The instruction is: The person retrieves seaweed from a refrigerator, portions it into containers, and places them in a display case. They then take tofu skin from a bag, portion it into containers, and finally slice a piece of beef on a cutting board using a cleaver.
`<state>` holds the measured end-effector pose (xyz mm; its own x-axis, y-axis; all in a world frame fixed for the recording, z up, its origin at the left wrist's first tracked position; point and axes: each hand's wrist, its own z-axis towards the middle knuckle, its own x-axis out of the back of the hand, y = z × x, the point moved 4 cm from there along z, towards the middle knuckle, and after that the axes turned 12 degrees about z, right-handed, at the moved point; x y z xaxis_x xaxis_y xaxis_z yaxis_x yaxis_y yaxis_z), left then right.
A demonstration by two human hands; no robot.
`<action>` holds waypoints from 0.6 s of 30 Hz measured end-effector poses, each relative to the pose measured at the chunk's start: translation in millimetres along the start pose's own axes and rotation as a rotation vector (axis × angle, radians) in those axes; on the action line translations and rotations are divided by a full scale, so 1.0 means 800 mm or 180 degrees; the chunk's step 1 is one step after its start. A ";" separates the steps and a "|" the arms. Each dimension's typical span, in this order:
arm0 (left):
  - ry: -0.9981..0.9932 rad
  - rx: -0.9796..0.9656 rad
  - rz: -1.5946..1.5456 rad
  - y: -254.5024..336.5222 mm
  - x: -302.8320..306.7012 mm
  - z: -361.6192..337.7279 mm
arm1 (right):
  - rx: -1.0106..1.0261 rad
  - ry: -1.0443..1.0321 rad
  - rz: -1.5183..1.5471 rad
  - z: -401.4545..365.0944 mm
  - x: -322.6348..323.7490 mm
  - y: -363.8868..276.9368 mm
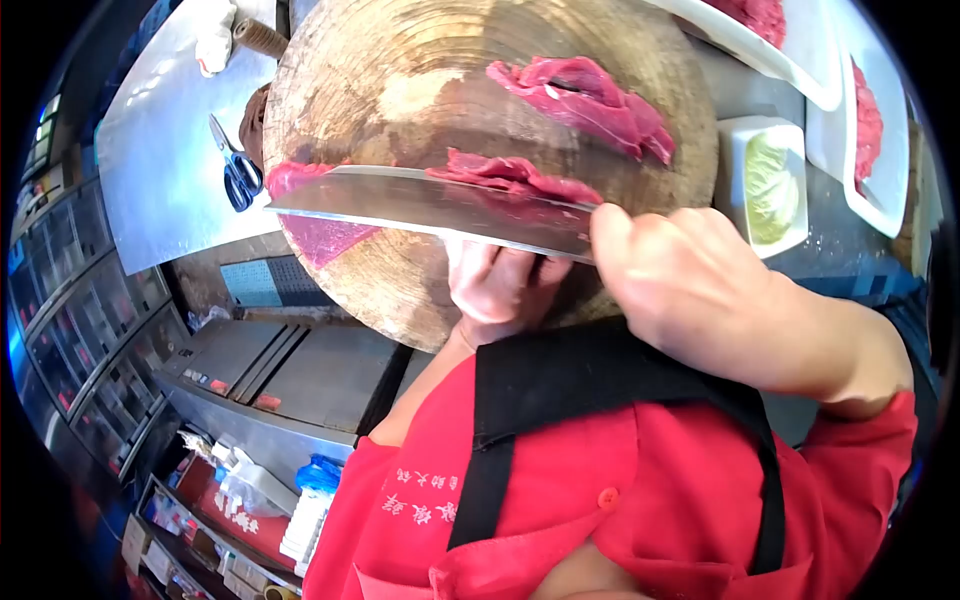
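Note:
My right hand is closed round the handle end of a large cleaver, whose long blade reaches left across a round wooden chopping block. Behind the blade, my left hand is partly hidden, its fingers bent; whether they grip anything does not show. A strip of red meat lies along the blade's far edge. At the block's left edge, another flat piece of meat passes under the blade tip. Farther back on the block rests a larger folded piece of meat.
White trays holding red meat stand at the right, beside a white container with leafy cabbage. Left of the block, blue-handled scissors lie on a metal surface, near a brown cylinder and white cloth.

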<state>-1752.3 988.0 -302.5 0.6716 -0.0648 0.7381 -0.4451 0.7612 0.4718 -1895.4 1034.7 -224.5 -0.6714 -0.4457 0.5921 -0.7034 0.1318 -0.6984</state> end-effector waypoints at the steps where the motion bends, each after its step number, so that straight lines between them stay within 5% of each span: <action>1: 0.0006 -0.0021 0.0065 -0.002 -0.001 -0.003 | 0.0071 0.0130 -0.0151 0.001 -0.004 -0.001; 9: 0.0417 -0.0227 0.0187 0.006 0.007 0.002 | -0.0659 0.0887 -0.0153 -0.094 0.012 0.038; 15: 0.0458 -0.0542 0.0114 -0.002 0.007 -0.013 | -0.0261 0.0548 -0.0481 -0.118 0.012 0.003; 17: -0.0055 0.1170 -0.1795 -0.029 -0.018 -0.047 | -0.0279 0.0490 -0.0506 -0.124 0.014 0.000; 18: 0.0290 0.0017 -0.0586 -0.016 -0.003 -0.032 | -0.0301 0.0416 -0.0543 -0.124 0.014 0.000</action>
<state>-1733.1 995.1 -322.7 0.7926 -0.1435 0.5926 -0.3128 0.7385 0.5973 -1926.0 1117.9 -178.2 -0.5610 -0.3509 0.7498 -0.8240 0.1494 -0.5466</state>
